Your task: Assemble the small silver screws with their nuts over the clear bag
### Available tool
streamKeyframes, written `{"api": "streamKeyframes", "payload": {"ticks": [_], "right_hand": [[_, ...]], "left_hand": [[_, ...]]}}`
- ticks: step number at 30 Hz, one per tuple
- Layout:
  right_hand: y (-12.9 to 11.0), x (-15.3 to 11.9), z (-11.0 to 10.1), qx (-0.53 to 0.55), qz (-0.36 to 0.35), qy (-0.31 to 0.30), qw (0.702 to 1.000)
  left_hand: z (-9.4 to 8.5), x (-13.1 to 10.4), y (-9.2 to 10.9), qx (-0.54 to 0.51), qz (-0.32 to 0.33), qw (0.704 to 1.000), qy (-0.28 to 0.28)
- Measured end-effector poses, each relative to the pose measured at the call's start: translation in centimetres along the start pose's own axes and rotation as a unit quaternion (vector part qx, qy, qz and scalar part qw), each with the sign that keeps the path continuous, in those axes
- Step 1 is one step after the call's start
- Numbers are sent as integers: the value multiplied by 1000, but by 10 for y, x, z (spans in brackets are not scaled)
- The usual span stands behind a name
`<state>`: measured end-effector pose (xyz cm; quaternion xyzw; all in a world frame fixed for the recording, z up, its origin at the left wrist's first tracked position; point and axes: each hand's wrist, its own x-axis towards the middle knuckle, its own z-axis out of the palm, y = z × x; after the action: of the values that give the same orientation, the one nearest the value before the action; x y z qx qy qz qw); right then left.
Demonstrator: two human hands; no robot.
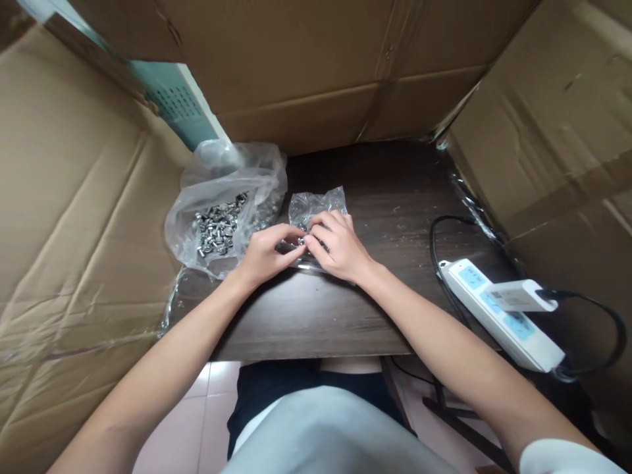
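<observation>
Two bags lie on the worktop (306,322): a large bag (234,179) of screws (217,230) too many to count, and a small bag (326,201) just beyond the right hand (342,249). The left hand (266,253) has its fingers clamped on one metal piece (301,241) between the hands; the right fingers meet there, their grip unclear. Both forearms angle inward.

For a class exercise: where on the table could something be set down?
The tabletop is bare between the forearms and near edge, and, bar specks, between the right hand and black cable. Crowded: around the left hand, small bag and large bag.
</observation>
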<state>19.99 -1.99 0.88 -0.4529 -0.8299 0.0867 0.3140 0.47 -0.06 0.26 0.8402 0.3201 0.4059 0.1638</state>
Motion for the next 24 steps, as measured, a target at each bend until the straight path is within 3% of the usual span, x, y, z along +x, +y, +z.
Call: {"api": "streamKeyframes", "payload": {"ticks": [14, 24], "right_hand": [[5, -2, 8, 70, -12, 52, 996], [5, -1, 6, 95, -15, 52, 994]], "left_hand": [[1, -4, -7, 3, -19, 1000, -23], [2, -4, -6, 0, -4, 1000, -15]]}}
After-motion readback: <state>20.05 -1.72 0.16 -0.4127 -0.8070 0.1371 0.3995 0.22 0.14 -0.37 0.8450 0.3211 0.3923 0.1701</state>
